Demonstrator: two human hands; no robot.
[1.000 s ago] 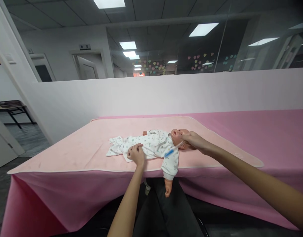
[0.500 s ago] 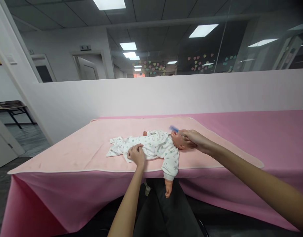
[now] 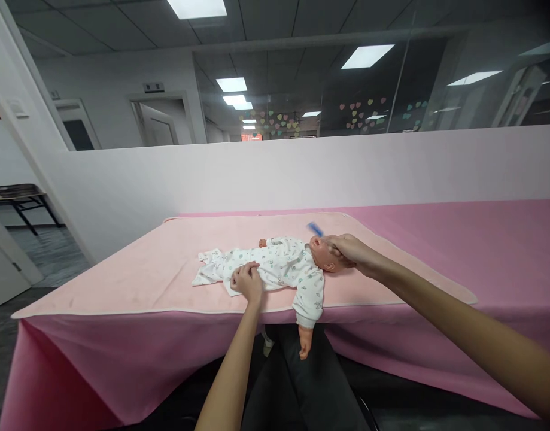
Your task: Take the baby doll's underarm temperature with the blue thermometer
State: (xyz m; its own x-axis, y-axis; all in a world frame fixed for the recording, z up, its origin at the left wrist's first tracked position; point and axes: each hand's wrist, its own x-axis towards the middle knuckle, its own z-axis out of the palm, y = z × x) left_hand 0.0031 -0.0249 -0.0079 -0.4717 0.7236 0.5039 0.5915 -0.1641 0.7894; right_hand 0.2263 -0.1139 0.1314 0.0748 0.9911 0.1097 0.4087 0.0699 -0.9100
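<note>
A baby doll (image 3: 286,263) lies on its back, legs toward the left and head toward the right, in a white patterned outfit. Its near arm drops over the front edge of the table, bare fist hanging above the person's dark trousers (image 3: 297,383). Just past the doll's open mouth is a blue-tipped implement (image 3: 315,229), its blue end blurred, the rest mostly hidden by fingers.

The right hand (image 3: 350,250) grips that implement, fingers bunched together beside the doll's face, the blue end pointing away to the upper left. The right forearm slants in from the lower right corner, nearly straight, with the wrist low over the head.

The left hand (image 3: 248,280) rests on the doll's lower body, fingers loosely curled; whether it pinches the cloth cannot be told. Its forearm rises steeply from the bottom edge.

Beneath the doll is a pale peach mat (image 3: 135,269), over a deeper pink cloth (image 3: 503,251) draping the table. Behind stands a low white wall (image 3: 301,173) topped with glass.
</note>
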